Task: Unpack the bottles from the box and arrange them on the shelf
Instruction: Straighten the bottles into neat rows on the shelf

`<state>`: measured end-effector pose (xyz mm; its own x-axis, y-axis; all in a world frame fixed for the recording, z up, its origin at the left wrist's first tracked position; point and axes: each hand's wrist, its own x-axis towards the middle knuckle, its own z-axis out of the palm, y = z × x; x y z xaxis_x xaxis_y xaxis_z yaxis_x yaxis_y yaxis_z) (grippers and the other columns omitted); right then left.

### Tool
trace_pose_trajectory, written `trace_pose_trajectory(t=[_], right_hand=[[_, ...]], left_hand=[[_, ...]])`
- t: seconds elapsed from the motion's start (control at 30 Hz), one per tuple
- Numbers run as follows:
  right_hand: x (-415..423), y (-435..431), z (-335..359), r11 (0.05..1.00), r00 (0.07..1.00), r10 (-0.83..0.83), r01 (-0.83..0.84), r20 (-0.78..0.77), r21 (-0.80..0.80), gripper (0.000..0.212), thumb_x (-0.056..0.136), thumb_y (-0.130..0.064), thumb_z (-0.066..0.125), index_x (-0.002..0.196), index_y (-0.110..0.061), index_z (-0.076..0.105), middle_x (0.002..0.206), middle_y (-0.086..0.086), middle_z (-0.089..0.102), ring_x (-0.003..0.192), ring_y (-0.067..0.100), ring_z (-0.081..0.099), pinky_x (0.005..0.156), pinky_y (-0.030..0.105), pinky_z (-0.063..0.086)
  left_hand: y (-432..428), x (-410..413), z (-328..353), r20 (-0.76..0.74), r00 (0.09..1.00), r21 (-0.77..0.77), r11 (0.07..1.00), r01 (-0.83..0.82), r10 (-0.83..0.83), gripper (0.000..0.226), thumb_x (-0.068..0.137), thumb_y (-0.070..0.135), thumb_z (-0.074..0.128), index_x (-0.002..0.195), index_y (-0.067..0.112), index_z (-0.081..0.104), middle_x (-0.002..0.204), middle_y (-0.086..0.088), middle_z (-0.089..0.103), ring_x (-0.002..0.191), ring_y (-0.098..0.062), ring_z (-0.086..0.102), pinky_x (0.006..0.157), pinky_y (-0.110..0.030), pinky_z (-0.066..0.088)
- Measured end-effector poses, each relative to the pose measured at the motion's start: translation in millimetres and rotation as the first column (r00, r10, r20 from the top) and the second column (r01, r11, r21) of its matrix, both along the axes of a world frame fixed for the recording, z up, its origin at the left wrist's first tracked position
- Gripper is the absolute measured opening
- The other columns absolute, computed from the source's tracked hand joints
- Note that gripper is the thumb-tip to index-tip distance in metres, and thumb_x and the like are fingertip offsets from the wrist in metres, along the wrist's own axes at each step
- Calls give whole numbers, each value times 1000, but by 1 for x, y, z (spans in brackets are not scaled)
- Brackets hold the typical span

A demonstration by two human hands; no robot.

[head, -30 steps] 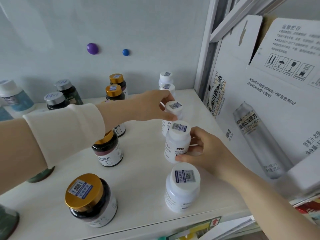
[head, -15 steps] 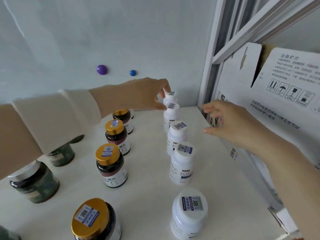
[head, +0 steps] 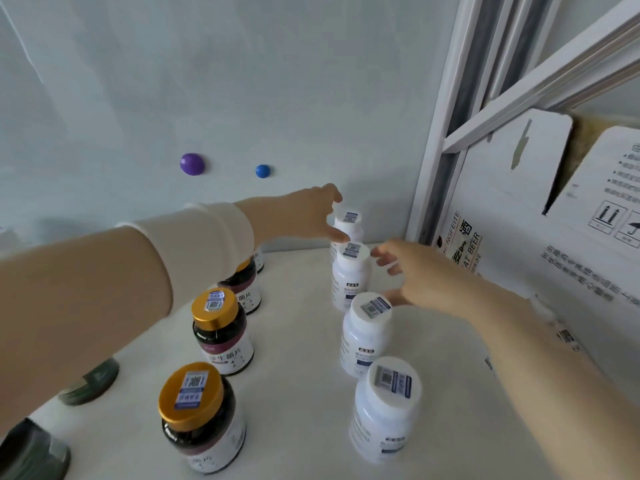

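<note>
Several white bottles stand in a row on the white shelf: the rearmost white bottle, a second white bottle, a third and the nearest. My left hand reaches across, thumb and fingers curled round the rearmost bottle's cap. My right hand hovers just right of the second bottle with its fingers spread, holding nothing. Dark jars with gold lids form a second row to the left. The printed cardboard box stands at the right with its flaps up.
Green jars sit at the shelf's left edge, partly hidden under my left sleeve. A white metal shelf post rises between the shelf and the box. Purple and blue magnets dot the back wall.
My right hand let go of a white bottle, drew back toward the box, then came in beside the second bottle. My left hand moved to the rearmost bottle and stays there.
</note>
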<state>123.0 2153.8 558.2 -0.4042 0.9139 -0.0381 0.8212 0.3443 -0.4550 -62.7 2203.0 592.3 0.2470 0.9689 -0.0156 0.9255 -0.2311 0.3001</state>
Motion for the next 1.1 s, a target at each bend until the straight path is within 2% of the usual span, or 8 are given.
trace_pose_trajectory(t=[0.1, 0.23, 0.37, 0.53, 0.67, 0.73, 0.93, 1.1], right_hand=[[-5, 3, -16, 998, 980, -16, 3, -198, -64, 65, 73, -31, 76, 129, -22, 45, 115, -9, 53, 98, 8, 53, 78, 19, 41], [-7, 11, -35, 988, 909, -75, 12, -409, -155, 59, 71, -25, 79, 122, -22, 49, 108, -13, 59, 99, 8, 60, 84, 21, 47], [-12, 18, -47, 980, 845, -118, 15, -522, -197, 44, 66, -23, 82, 95, -37, 51, 94, -18, 62, 88, 0, 62, 78, 19, 51], [-12, 23, -50, 987, 837, -97, 11, -538, -162, 40, 69, -21, 80, 89, -40, 51, 93, -18, 63, 85, -3, 62, 71, 13, 47], [-14, 27, -52, 989, 837, -97, 20, -538, -147, 41, 67, -19, 81, 93, -35, 53, 92, -15, 62, 84, -1, 63, 73, 15, 49], [-15, 27, -52, 990, 841, -91, 19, -534, -140, 43, 67, -19, 82, 98, -30, 54, 90, -15, 61, 82, -2, 62, 71, 13, 48], [-15, 25, -54, 990, 848, -108, 41, -519, -138, 42, 67, -21, 82, 90, -35, 50, 90, -18, 61, 82, -1, 62, 66, 9, 46], [-11, 20, -34, 994, 932, -77, 44, -354, -100, 66, 67, -33, 81, 123, -25, 47, 110, -11, 57, 94, 7, 58, 81, 19, 48]], left_hand=[[10, -1, -12, 96, 995, -50, 998, -24, 29, 70, 82, 41, 67, 139, 18, 32, 136, 2, 48, 111, -14, 52, 87, -22, 35], [15, 1, -20, 200, 979, -45, 998, -40, 48, 65, 81, 42, 68, 134, 18, 38, 127, 4, 51, 101, -11, 50, 85, -22, 35], [19, 5, -26, 247, 968, -20, 999, -47, 50, 52, 79, 39, 70, 122, 19, 48, 117, 6, 55, 101, -13, 53, 82, -23, 39], [26, 0, -24, 321, 946, -63, 998, -19, 38, 40, 82, 22, 70, 117, 13, 52, 118, -2, 57, 97, -19, 58, 87, -31, 51], [30, -6, -20, 361, 932, -119, 993, 10, 33, 37, 84, 13, 68, 117, 7, 52, 112, -3, 54, 72, -7, 56, 59, -9, 50], [32, -7, -20, 361, 932, -125, 992, 16, 31, 38, 84, 11, 68, 118, 6, 52, 110, -2, 53, 71, -5, 55, 56, -6, 49], [32, -8, -24, 326, 945, -94, 996, -3, 34, 43, 84, 19, 68, 122, 10, 49, 114, 0, 53, 90, -15, 56, 75, -18, 50], [23, -11, -14, 188, 981, -43, 998, -42, 49, 60, 84, 26, 67, 136, 14, 38, 126, 2, 54, 100, -12, 50, 88, -21, 37]])
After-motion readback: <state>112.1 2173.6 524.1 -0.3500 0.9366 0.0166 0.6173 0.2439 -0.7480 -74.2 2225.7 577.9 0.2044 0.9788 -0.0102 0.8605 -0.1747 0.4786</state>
